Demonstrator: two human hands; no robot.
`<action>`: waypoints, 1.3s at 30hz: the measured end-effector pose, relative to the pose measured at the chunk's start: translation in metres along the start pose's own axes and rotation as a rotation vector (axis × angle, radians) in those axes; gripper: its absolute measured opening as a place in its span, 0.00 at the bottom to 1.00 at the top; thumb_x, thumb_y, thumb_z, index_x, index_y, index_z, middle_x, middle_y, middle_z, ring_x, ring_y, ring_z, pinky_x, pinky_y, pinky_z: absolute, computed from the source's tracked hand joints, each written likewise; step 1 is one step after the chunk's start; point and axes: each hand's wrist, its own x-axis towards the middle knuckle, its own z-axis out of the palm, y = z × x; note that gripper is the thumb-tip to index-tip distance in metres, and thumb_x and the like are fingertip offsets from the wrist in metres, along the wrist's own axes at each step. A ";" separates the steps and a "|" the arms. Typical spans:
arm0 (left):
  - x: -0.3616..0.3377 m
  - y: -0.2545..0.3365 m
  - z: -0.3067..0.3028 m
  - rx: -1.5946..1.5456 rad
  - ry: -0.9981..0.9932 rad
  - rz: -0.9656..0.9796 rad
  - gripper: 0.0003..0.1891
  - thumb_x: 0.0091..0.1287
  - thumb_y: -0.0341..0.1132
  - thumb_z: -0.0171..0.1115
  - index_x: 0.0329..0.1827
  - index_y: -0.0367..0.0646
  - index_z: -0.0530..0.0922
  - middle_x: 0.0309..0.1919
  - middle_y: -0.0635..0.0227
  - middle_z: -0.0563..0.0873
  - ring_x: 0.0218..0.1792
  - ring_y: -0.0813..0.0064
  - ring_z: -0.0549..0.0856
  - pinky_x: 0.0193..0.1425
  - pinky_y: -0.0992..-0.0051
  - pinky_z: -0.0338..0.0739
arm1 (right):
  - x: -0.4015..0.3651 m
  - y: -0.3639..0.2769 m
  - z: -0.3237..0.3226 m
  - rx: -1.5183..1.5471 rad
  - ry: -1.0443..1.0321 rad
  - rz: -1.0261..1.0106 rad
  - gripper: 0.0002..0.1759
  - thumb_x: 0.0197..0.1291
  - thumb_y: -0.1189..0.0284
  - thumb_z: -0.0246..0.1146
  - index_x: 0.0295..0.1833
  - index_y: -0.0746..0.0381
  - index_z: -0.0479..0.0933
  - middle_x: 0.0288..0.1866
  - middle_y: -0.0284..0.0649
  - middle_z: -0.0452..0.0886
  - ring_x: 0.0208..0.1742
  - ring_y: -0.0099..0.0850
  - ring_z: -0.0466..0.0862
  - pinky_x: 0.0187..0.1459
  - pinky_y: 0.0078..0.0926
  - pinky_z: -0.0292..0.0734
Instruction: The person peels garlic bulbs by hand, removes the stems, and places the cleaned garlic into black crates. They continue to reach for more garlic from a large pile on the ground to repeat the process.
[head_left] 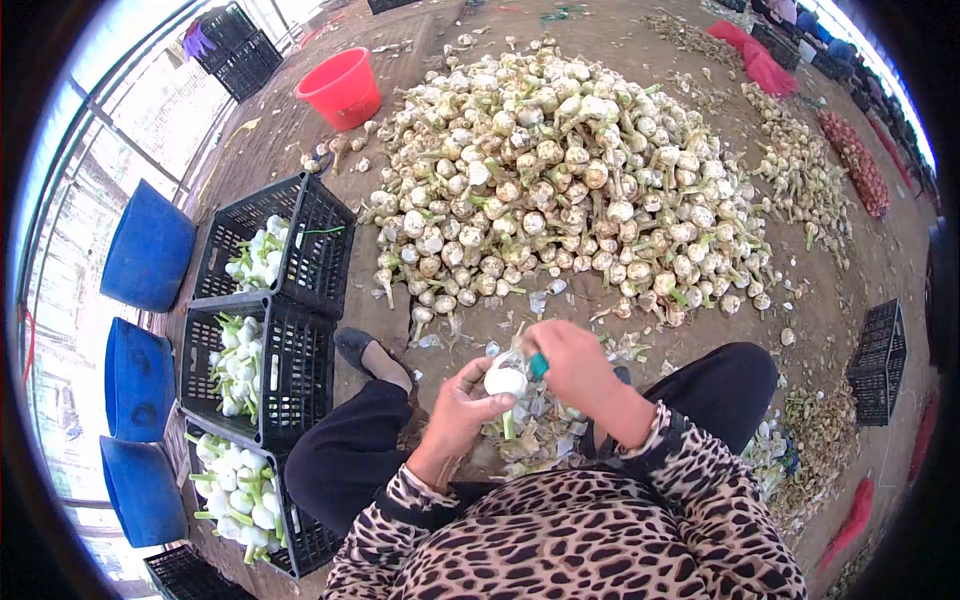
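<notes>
My left hand (453,412) is closed around a white garlic bulb (506,381), its short green stem pointing down. Close against the bulb's right side is my right hand (578,366), fingers wrapped round a small tool with a green handle (539,366); its working end cannot be made out. Thin, pale skin hangs at the top of the bulb, between the hands. Peeled skins (535,440) lie on the ground below, between my legs. Ahead of my hands rises a large heap of unpeeled garlic bulbs (560,180) with stems.
Black crates (297,375) holding white garlic stand in a row on my left, with blue tubs (140,380) beyond. A red bucket (342,90) sits behind the heap at left. At right are a black crate (878,362), a red net sack (853,165) and more garlic (800,165).
</notes>
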 end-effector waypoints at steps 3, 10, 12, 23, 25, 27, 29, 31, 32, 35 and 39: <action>0.001 0.000 0.000 -0.062 0.044 0.057 0.25 0.55 0.28 0.71 0.55 0.37 0.72 0.47 0.70 0.80 0.47 0.80 0.79 0.52 0.78 0.74 | 0.000 0.021 -0.001 -0.198 -0.080 0.174 0.13 0.51 0.78 0.58 0.44 0.61 0.71 0.40 0.43 0.78 0.44 0.43 0.78 0.41 0.39 0.75; 0.004 0.007 0.008 0.975 0.270 0.265 0.33 0.48 0.27 0.72 0.58 0.40 0.66 0.47 0.60 0.79 0.49 0.66 0.80 0.52 0.71 0.74 | 0.005 -0.025 -0.010 0.150 -0.017 0.022 0.19 0.50 0.75 0.61 0.51 0.58 0.73 0.44 0.41 0.77 0.47 0.42 0.77 0.45 0.37 0.75; 0.004 0.009 0.012 1.216 0.300 0.380 0.35 0.45 0.28 0.74 0.59 0.40 0.66 0.48 0.57 0.78 0.50 0.61 0.79 0.52 0.68 0.74 | 0.007 -0.031 -0.006 0.202 -0.089 0.015 0.19 0.51 0.74 0.62 0.51 0.58 0.74 0.45 0.41 0.77 0.47 0.42 0.77 0.44 0.37 0.75; 0.006 0.004 -0.001 0.455 0.190 0.327 0.42 0.48 0.22 0.72 0.65 0.40 0.57 0.50 0.62 0.78 0.53 0.72 0.78 0.58 0.73 0.73 | -0.002 0.029 0.016 -0.087 -0.039 0.154 0.16 0.50 0.82 0.60 0.47 0.63 0.73 0.45 0.45 0.80 0.43 0.44 0.80 0.41 0.36 0.76; 0.010 0.001 -0.006 0.392 0.200 0.276 0.40 0.48 0.21 0.71 0.65 0.39 0.60 0.51 0.63 0.77 0.53 0.72 0.78 0.59 0.73 0.73 | 0.003 0.010 0.008 0.285 -0.008 0.275 0.16 0.50 0.79 0.62 0.47 0.63 0.74 0.42 0.45 0.80 0.43 0.39 0.80 0.42 0.33 0.75; 0.010 0.006 -0.014 0.600 0.247 0.211 0.36 0.49 0.20 0.69 0.63 0.39 0.65 0.53 0.64 0.77 0.55 0.72 0.77 0.59 0.73 0.73 | 0.014 -0.013 0.011 0.527 -0.055 0.293 0.14 0.51 0.77 0.65 0.45 0.64 0.74 0.39 0.44 0.80 0.40 0.34 0.80 0.42 0.31 0.74; 0.011 -0.001 -0.017 0.206 0.176 0.237 0.35 0.51 0.20 0.68 0.64 0.40 0.65 0.55 0.65 0.76 0.56 0.74 0.76 0.59 0.74 0.72 | 0.014 -0.013 0.017 0.543 -0.117 0.279 0.11 0.51 0.76 0.65 0.41 0.64 0.75 0.37 0.43 0.81 0.36 0.30 0.80 0.39 0.30 0.74; 0.012 0.000 -0.026 0.087 0.128 0.167 0.29 0.58 0.23 0.65 0.63 0.39 0.65 0.55 0.67 0.76 0.55 0.77 0.76 0.59 0.76 0.72 | 0.018 -0.005 0.029 0.464 -0.099 0.306 0.09 0.51 0.77 0.65 0.39 0.64 0.77 0.35 0.42 0.81 0.34 0.33 0.81 0.38 0.32 0.75; 0.014 -0.001 -0.030 -0.061 0.104 0.157 0.26 0.62 0.26 0.62 0.63 0.40 0.66 0.54 0.68 0.76 0.54 0.76 0.77 0.57 0.76 0.72 | 0.018 0.001 0.034 0.409 -0.072 0.326 0.09 0.50 0.77 0.65 0.39 0.64 0.77 0.34 0.43 0.81 0.34 0.36 0.82 0.38 0.33 0.75; 0.015 0.000 -0.044 -0.405 0.282 0.105 0.19 0.67 0.33 0.58 0.60 0.40 0.68 0.51 0.65 0.78 0.50 0.74 0.79 0.54 0.75 0.74 | 0.010 0.034 0.055 -0.040 -0.336 0.155 0.12 0.47 0.80 0.63 0.41 0.63 0.77 0.38 0.46 0.81 0.40 0.44 0.82 0.42 0.38 0.75; 0.005 0.021 -0.093 -0.839 0.477 0.374 0.16 0.70 0.45 0.50 0.49 0.41 0.73 0.40 0.63 0.81 0.41 0.73 0.81 0.44 0.75 0.78 | -0.004 0.044 0.080 0.047 -0.459 0.130 0.17 0.44 0.81 0.59 0.45 0.60 0.77 0.45 0.47 0.80 0.48 0.47 0.79 0.47 0.42 0.74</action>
